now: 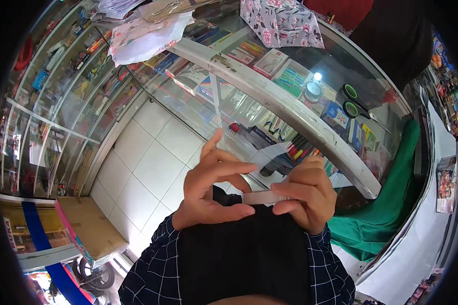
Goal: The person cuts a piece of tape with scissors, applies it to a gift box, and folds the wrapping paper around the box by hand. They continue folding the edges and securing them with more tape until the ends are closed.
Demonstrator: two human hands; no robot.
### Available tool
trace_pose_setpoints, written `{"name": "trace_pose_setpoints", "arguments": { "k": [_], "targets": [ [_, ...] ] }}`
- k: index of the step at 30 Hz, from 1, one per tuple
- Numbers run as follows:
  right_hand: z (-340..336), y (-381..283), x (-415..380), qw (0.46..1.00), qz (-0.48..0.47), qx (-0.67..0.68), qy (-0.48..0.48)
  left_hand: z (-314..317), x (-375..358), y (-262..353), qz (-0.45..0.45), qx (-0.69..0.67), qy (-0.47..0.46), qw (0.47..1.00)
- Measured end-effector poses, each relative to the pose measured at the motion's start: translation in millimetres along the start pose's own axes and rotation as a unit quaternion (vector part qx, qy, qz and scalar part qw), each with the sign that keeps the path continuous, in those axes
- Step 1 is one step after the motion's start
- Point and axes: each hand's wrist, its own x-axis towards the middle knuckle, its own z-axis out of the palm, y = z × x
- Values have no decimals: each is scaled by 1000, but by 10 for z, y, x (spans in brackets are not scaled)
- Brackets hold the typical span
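In front of my chest, a short, flat, pale pinkish strip (263, 197) lies level between my two hands; what it is made of I cannot tell. My right hand (310, 193) pinches its right end between thumb and curled fingers. At the strip's left end is my left hand (208, 185), thumb along the lower edge and a bent finger at the upper edge. The left index finger stretches out above the strip, and the little finger points up. A black garment front (244, 249) is just below both hands.
A metal-edged glass counter (290, 117) crosses ahead, with pens and boxes inside. Scissors (374, 119) and green-cored tape rolls (350, 109) are at its right. Green cloth (374, 229) hangs at right. Glass shelves (61, 96) and a cardboard box (91, 223) stand left. White tiles (147, 147) cover the floor.
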Motion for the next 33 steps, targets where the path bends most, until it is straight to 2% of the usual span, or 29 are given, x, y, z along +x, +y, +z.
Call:
{"name": "trace_pose_setpoints", "arguments": {
  "k": [2,3,9,14,18,24,33],
  "targets": [
    [2,6,11,999,-24,-11,-22,-19,27,2,-45,-9,-51,998],
    [9,12,15,999,-24,-6,-23,-37,55,-9,-12,10,-86,996],
    [31,106,9,999,0,51,-14,-42,32,-69,-43,-83,-90,991],
    [60,165,-21,996,13,89,-16,-77,75,-54,-45,-41,-120,991],
    [100,172,28,998,-4,56,-17,-62,118,6,-69,-21,-154,985],
    [88,156,65,996,-27,48,-64,-23,92,-136,-86,-141,-212,963],
    [86,192,34,995,-11,59,-80,22,96,-201,-102,-200,-213,951]
  ]
}}
